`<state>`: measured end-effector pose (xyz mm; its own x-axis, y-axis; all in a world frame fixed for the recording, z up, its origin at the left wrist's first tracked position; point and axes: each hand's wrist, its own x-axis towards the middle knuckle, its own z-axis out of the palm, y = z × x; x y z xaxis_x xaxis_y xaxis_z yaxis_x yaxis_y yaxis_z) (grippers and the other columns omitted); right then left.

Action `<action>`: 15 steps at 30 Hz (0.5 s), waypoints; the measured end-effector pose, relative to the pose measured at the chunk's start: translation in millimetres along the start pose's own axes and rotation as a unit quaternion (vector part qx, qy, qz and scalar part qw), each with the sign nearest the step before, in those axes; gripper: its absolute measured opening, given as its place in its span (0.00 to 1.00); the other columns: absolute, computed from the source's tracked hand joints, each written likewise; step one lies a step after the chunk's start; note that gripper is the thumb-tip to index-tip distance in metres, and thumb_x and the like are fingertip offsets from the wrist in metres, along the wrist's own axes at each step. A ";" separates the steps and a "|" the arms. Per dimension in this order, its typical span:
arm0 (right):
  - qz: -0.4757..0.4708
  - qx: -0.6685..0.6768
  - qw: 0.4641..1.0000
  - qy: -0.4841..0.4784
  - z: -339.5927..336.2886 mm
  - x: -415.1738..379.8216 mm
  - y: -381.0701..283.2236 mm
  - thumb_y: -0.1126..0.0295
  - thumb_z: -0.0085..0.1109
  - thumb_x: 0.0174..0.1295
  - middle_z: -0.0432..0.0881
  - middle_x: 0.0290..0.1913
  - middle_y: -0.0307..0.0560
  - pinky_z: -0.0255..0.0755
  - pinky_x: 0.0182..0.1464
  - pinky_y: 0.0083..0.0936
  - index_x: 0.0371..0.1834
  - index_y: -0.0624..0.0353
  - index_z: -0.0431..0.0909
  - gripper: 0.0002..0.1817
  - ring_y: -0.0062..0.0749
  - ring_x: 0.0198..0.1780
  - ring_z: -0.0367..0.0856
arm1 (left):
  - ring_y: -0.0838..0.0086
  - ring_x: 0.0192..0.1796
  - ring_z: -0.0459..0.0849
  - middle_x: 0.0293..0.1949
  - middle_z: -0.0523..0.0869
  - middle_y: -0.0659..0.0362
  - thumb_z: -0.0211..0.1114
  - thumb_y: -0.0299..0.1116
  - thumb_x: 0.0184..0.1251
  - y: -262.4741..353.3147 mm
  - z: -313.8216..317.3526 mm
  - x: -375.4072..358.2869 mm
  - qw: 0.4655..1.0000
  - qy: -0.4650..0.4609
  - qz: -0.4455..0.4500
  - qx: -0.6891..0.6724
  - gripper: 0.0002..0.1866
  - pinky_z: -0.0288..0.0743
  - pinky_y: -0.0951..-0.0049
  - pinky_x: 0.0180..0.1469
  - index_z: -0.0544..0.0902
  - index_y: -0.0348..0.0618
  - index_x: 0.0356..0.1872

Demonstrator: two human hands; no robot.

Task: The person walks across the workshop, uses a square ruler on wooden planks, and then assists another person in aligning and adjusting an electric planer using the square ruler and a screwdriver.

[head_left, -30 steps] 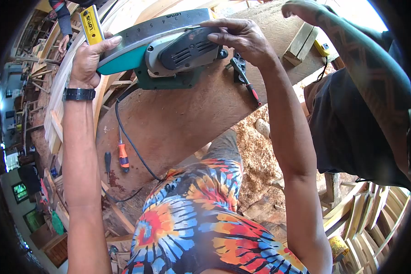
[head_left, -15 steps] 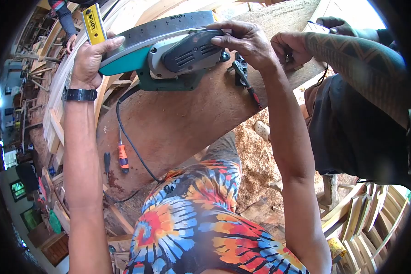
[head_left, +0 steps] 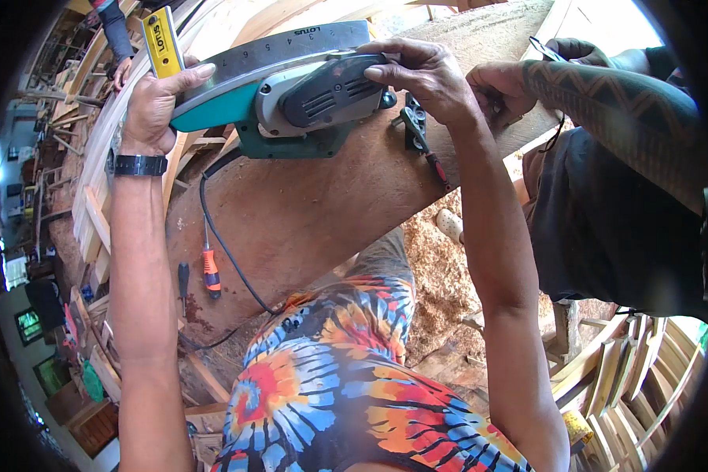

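A teal and grey electric planer (head_left: 322,102) lies on its side on a wooden board, its black side cover facing me. Along its flat sole stands the steel blade of a try square (head_left: 279,51) with a yellow stock. My left hand (head_left: 156,106) is closed around the square near its stock and the planer's teal end, thumb over the blade. My right hand (head_left: 421,71) is closed at the planer's other end, thumb on the black cover, fingers near the blade's end. What those fingertips grip is partly hidden.
On the board (head_left: 346,197) lie a red-handled tool (head_left: 429,149), an orange screwdriver (head_left: 211,271) and a dark-handled one (head_left: 183,279). A black cord (head_left: 228,244) runs from the planer towards me. At right, another person's hands (head_left: 499,86) hold something thin. Wood shavings cover the floor.
My hands, the planer and the square stay almost still. At right, the other person's hands shift slightly, and the thin object in them shows more.
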<state>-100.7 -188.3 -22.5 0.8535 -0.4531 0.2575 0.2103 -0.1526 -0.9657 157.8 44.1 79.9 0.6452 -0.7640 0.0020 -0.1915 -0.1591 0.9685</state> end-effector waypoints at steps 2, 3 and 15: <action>-0.006 0.001 1.000 0.001 -0.3 0.5 2.0 0.63 0.74 0.58 0.86 0.37 0.36 0.75 0.46 0.20 0.51 0.58 0.86 0.19 0.19 0.41 0.80 | 0.73 0.33 0.85 0.35 0.83 0.55 0.75 0.28 0.55 -0.3 0.5 0.0 1.000 0.003 0.000 -0.006 0.20 0.83 0.77 0.38 0.77 0.35 0.46; -0.012 0.004 1.000 0.002 0.2 0.9 3.2 0.63 0.74 0.58 0.86 0.37 0.36 0.75 0.46 0.20 0.51 0.58 0.86 0.20 0.19 0.40 0.80 | 0.73 0.33 0.85 0.35 0.83 0.55 0.75 0.28 0.55 0.0 0.7 -0.1 1.000 0.004 -0.003 -0.005 0.20 0.83 0.77 0.38 0.77 0.35 0.46; 0.005 0.002 1.000 0.004 0.8 -1.3 -2.8 0.65 0.74 0.57 0.86 0.37 0.36 0.75 0.46 0.19 0.51 0.57 0.86 0.19 0.18 0.40 0.80 | 0.73 0.33 0.85 0.34 0.82 0.56 0.75 0.27 0.55 -0.5 0.7 -0.8 1.000 0.000 -0.009 -0.009 0.20 0.84 0.76 0.37 0.77 0.35 0.46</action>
<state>-102.1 -186.6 -20.1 0.8518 -0.4616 0.2476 0.2032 -0.1445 -0.9684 156.9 44.4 79.2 0.6491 -0.7605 -0.0162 -0.1655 -0.1620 0.9728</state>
